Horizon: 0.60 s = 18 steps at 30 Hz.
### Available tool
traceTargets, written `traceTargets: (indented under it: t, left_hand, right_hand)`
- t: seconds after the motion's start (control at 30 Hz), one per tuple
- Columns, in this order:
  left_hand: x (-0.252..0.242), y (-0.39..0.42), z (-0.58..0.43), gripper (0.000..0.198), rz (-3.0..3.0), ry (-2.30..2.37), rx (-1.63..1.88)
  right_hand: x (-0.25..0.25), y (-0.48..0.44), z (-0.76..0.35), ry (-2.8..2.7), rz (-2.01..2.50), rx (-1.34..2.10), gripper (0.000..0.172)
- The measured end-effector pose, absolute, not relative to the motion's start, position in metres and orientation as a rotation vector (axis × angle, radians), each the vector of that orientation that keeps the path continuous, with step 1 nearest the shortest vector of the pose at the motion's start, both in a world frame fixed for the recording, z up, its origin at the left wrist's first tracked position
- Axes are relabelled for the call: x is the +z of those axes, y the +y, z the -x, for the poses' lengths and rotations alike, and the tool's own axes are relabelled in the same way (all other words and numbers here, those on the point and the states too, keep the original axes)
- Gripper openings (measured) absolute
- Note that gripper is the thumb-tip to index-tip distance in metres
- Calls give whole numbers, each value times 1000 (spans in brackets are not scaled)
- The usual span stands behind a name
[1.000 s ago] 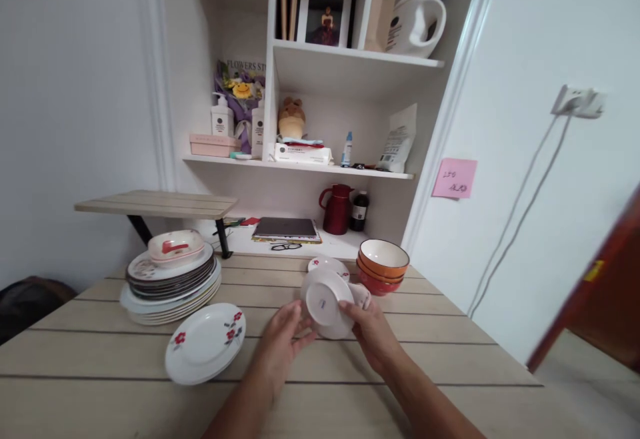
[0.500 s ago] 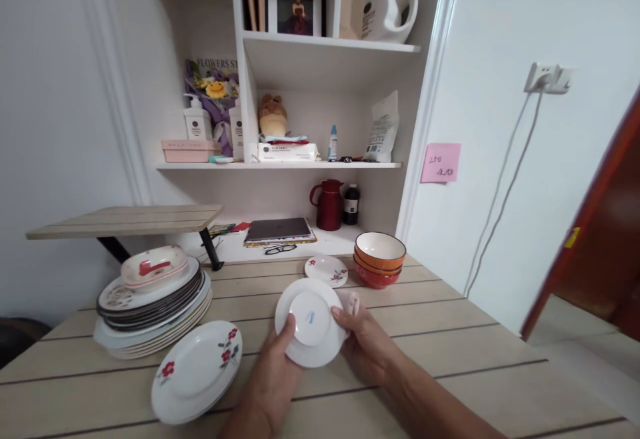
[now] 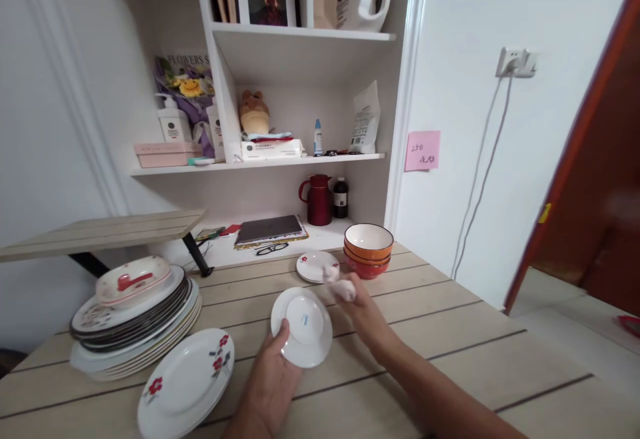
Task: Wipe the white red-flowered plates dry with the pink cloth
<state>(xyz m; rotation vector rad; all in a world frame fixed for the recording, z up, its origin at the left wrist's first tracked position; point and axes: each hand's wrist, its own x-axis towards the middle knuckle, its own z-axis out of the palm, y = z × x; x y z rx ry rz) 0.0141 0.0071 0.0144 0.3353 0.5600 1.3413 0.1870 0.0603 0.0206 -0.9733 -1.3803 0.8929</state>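
Note:
My left hand [image 3: 273,375] grips a small white plate [image 3: 313,344] by its near left edge, thumb on top. The plate's underside faces me, with a foot ring and a small blue mark. A crumpled pale pinkish cloth [image 3: 344,290] is bunched in my right hand [image 3: 364,312], up and to the right of the plate and apart from it. Just beyond the cloth lies a small flowered plate [image 3: 311,267], partly covered by it. Stacked bowls [image 3: 367,269], orange over red, stand behind my right hand. Left of my left hand rest oval flowered plates [image 3: 187,375].
At the left, a tall stack of plates [image 3: 137,339] carries a patterned dish [image 3: 133,283] on top, near a small raised stand [image 3: 105,229]. Glasses [image 3: 273,249], a laptop [image 3: 270,229] and a red jug [image 3: 319,202] lie along the back, under the shelves.
My right hand has left the plate and moved up and away with the cloth. The left hand alone now holds the plate. The camera view has turned slightly right.

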Motion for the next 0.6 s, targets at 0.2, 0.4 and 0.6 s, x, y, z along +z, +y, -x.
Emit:
traceTargets:
  t: [0.2, 0.4, 0.6]
  left_hand:
    - [15, 2, -20, 55, -454, 497, 1229]
    - [11, -4, -26, 46, -546, 518, 1143]
    - [9, -10, -26, 48, -616, 570, 1180]
  right_hand:
    - [9, 51, -169, -1709, 1000, 855, 38]
    - [34, 34, -170, -2045, 885, 563, 36]
    - [54, 11, -162, -2349, 615, 452, 31]
